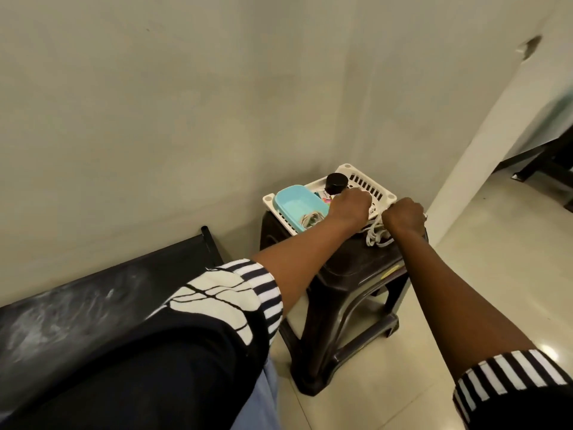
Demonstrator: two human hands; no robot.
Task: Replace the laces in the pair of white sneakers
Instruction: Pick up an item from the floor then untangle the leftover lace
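Right grip [404, 214] clamped on white laces [376, 236] over dark stool [356, 268]; left grip [348, 206] inside white basket [383, 188], closure indeterminable.

Turquoise tub [294, 206], white basket [366, 181], dark-brown stool [350, 274]

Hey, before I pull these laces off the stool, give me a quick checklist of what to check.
1. Right hand grips the white laces: ok.
2. Laces free of the basket: cannot tell, they lie against its near corner.
3. Left hand holding anything inside the basket: cannot tell, its fingers are hidden.
4. Basket resting on the stool: ok.
5. Sneakers in view: not ok, none visible.
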